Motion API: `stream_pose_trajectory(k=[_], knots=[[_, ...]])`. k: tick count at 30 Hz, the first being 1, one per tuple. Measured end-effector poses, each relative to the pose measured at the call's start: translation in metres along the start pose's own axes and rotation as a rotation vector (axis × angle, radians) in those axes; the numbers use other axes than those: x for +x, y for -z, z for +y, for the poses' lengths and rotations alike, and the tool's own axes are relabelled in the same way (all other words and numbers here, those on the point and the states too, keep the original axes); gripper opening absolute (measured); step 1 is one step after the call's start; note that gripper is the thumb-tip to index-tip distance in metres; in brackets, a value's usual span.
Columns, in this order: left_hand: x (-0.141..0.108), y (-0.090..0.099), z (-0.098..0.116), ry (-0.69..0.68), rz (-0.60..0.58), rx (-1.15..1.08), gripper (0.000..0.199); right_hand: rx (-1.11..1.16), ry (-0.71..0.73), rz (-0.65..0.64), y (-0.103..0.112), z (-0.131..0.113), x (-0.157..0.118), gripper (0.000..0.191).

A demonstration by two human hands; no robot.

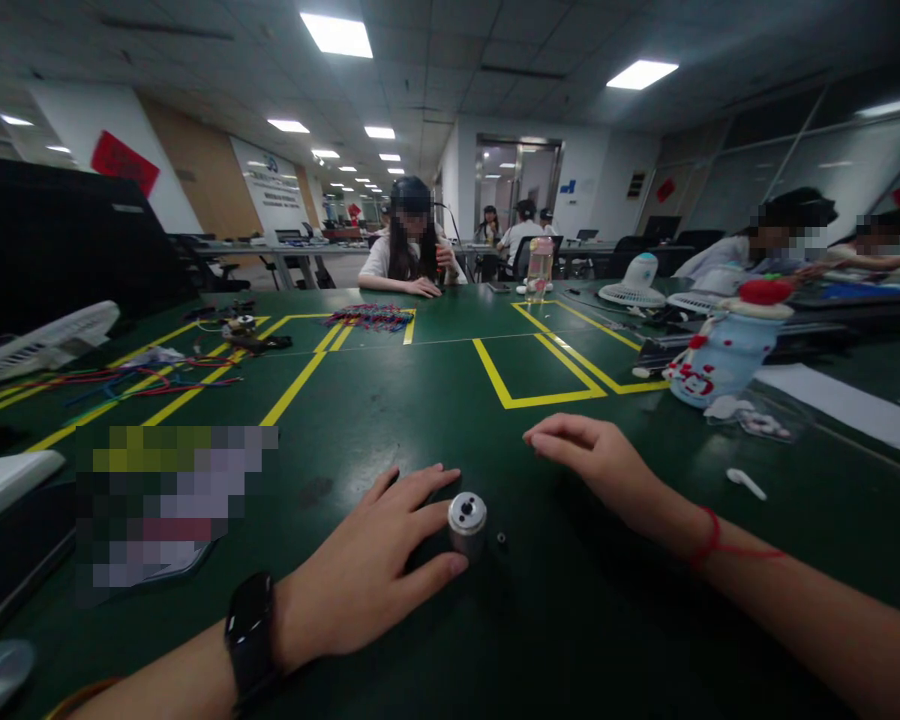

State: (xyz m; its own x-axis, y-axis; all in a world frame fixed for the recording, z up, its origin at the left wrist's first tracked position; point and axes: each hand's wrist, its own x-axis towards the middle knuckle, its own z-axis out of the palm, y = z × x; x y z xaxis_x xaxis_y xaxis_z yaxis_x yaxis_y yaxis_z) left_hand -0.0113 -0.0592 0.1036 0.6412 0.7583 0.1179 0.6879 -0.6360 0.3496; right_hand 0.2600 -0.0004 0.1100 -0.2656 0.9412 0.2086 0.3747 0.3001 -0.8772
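Note:
A silver metal cylinder [467, 530], its flat top marked with a centre hole and smaller dark holes, stands upright on the green table. My left hand [375, 555] lies beside it with fingers spread, thumb and fingers partly around its left side; whether they touch it I cannot tell. Just right of the cylinder sits a tiny metal piece [501, 539]. Farther right, my right hand [598, 462] hovers over the table with its fingers bent and the tips together. Anything between those fingertips is hidden or too small to make out.
Loose wires [165, 378] and a blurred-out packet [180, 510] lie to the left. Yellow tape [555, 400] marks the table. On the right are a blue decorated cup [727, 360], a white earbud [746, 484] and a small fan [634, 285]. A person [412, 245] sits opposite.

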Motion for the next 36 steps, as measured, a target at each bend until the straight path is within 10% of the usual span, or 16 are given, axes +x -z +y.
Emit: stream_pose_trajectory(k=[5, 18, 26, 36], knots=[[-0.007, 0.010, -0.006, 0.006, -0.002, -0.008, 0.033, -0.012, -0.130, 0.202, 0.006, 0.017, 0.023, 0.033], [-0.016, 0.019, -0.008, 0.028, -0.031, 0.011, 0.034, -0.449, 0.311, -0.438, -0.037, -0.037, -0.016, 0.020], [-0.009, 0.011, -0.001, 0.006, -0.011, 0.029, 0.032, -0.142, 0.360, -0.143, -0.047, -0.045, -0.016, 0.015], [-0.004, 0.000, -0.004, -0.004, -0.004, 0.061, 0.033, -0.200, 0.425, -0.172, -0.052, -0.047, -0.013, 0.010]])
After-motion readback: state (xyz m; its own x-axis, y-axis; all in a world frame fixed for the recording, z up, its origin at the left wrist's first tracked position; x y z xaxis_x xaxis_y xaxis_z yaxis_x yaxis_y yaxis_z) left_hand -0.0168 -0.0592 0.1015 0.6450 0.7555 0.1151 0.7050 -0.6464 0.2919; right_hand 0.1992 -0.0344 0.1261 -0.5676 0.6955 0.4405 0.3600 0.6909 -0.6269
